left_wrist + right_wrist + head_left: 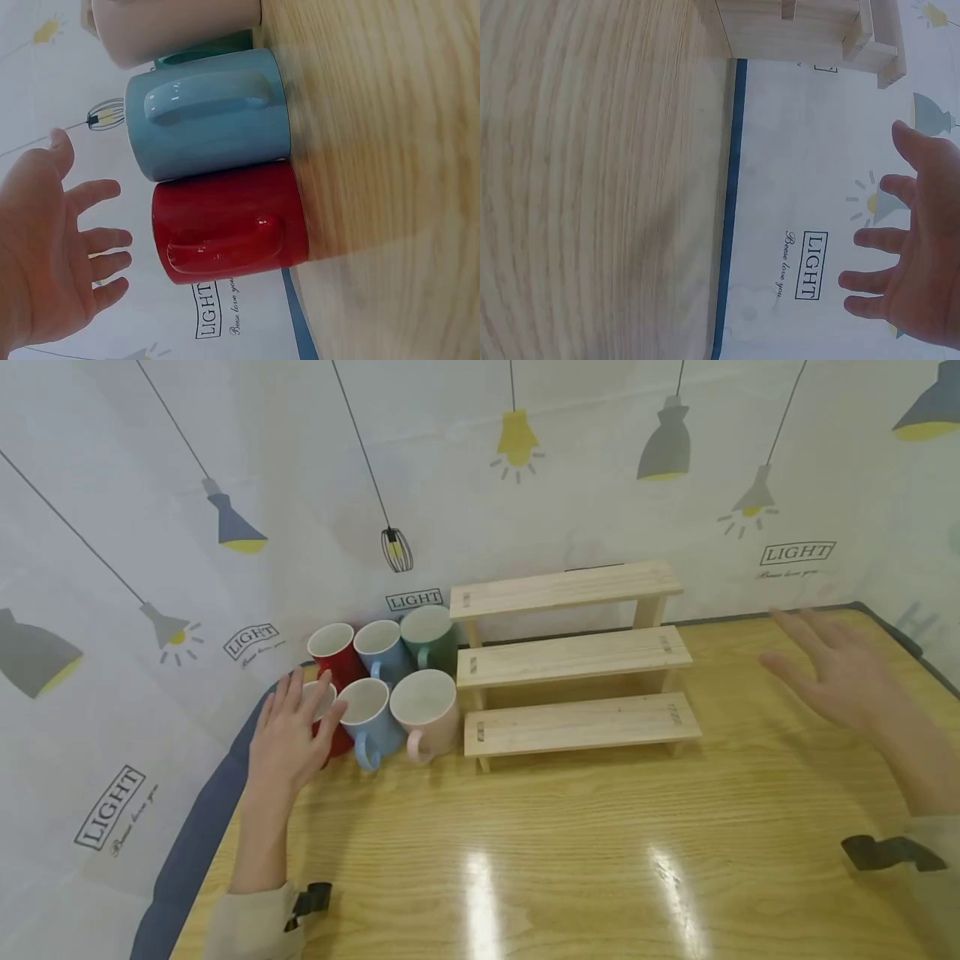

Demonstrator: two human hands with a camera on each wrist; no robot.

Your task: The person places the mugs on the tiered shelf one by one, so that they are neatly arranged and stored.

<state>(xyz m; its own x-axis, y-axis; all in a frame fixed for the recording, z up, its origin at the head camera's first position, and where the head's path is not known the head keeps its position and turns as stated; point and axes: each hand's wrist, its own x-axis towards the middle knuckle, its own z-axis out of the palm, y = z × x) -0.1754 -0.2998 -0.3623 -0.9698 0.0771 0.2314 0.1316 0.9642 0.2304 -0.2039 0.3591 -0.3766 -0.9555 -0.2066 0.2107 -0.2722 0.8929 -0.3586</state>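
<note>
My left hand (288,731) hovers over the front red mug (229,225), its fingers spread and nothing in them; the left wrist view shows a gap between fingertips and mug. Beside that mug stand a light blue mug (372,718) and a pale pink mug (426,710), handles toward me. Behind them are another red mug (335,656), a blue mug (384,652) and a green mug (431,635). On the far right my right hand (836,672) is held in the air above the table, fingers apart, holding nothing.
A three-step wooden rack (573,656) stands right of the mugs, close to the back cloth. The wooden table (570,843) has a dark blue border (202,827) where the lamp-printed cloth (600,518) rises behind and at the sides.
</note>
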